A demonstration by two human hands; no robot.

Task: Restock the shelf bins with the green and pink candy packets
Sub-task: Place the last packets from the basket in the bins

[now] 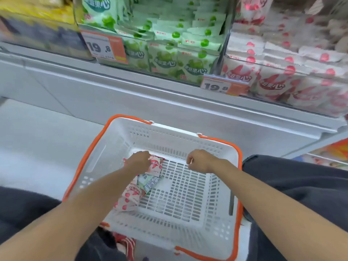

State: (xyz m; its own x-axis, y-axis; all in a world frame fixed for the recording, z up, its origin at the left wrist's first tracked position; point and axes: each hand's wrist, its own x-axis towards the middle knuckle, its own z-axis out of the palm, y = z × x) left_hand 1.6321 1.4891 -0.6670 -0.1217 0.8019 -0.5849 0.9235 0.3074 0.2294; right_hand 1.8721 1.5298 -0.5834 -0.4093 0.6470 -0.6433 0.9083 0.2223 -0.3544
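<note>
Up top, the green bin (169, 34) and pink bin (282, 63) sit packed side by side, with the white basket (169, 236) below them. In it, the left hand (138, 161) curls onto the top pink packet (155, 165), which lies over a green packet (148, 182) at the basket's left side. The right hand (199, 161) hovers balled up, with nothing seen in it.

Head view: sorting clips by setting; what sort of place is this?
Probably a shop aisle: shelved green candy packets and pink candy packets, an orange-and-white price tag reading 19.8, a white plastic basket with orange handles.
</note>
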